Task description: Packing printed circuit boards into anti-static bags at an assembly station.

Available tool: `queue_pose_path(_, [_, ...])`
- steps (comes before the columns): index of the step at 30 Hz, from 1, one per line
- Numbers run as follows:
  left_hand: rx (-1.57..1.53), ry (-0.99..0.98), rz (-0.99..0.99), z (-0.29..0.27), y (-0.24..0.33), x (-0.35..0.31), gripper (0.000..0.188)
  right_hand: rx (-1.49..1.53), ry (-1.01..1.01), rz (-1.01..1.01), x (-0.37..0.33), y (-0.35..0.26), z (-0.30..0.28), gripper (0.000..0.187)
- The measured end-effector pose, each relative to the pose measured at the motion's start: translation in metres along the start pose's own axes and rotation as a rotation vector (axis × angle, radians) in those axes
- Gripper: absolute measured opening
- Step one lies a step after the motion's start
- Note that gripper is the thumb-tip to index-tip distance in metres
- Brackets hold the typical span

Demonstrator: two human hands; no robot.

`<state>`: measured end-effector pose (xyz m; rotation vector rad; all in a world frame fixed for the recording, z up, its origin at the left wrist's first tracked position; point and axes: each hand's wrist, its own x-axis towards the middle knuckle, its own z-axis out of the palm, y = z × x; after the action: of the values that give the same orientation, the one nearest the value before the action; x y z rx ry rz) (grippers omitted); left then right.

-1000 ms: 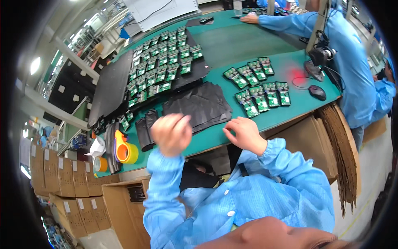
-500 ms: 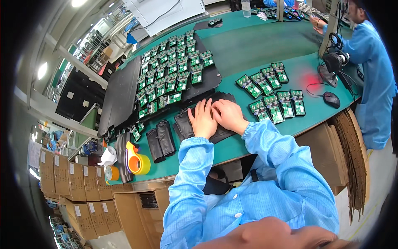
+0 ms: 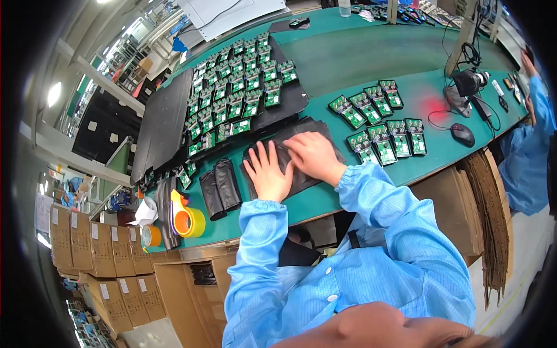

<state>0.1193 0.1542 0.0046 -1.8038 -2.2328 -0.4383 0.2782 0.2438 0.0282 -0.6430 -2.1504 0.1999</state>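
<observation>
My left hand lies flat with its fingers spread on a stack of thin black plastic bags near the table's front edge. Beside it, my right hand has bent fingers drawn together on the same black plastic, and its fingertips are partly hidden. Left of the stack lie two folded black plastic bundles side by side. Behind my hands, a black sheet carries rows of green circuit boards. More green circuit boards sit in two groups to the right.
At the left stand a yellow and orange tape dispenser and a tape roll. A mouse and a stand-mounted scanner are at the right. Cardboard boxes are stacked lower left. A co-worker in a blue coat is at the far right.
My left hand has slid left and its fingers have spread wider, apart from my right hand. More of the black plastic shows flat behind my hands. The co-worker has shifted right.
</observation>
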Motion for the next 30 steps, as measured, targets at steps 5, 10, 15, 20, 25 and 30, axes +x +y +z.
queue_pose_path(5, [0.046, -0.193, 0.013, -0.003, -0.001, 0.007, 0.087, -0.092, -0.336, -0.065, -0.017, 0.000, 0.009, 0.061])
queue_pose_path(10, [0.026, -0.201, -0.041, -0.013, 0.004, 0.008, 0.083, -0.189, -0.392, 0.073, -0.016, 0.014, 0.004, 0.080])
queue_pose_path(15, [0.059, -0.244, -0.065, -0.013, 0.003, 0.009, 0.086, -0.271, -0.437, 0.245, -0.014, 0.017, 0.002, 0.091])
queue_pose_path(20, [0.057, -0.253, -0.078, -0.015, 0.004, 0.010, 0.086, -0.274, -0.418, 0.323, -0.012, 0.016, 0.000, 0.092])
queue_pose_path(25, [0.071, -0.208, -0.095, -0.012, 0.007, 0.006, 0.085, -0.250, -0.391, 0.299, -0.012, 0.016, -0.003, 0.086])
queue_pose_path(30, [0.083, -0.202, -0.111, -0.011, 0.010, 0.005, 0.084, -0.320, -0.308, 0.162, -0.012, 0.013, -0.002, 0.069])
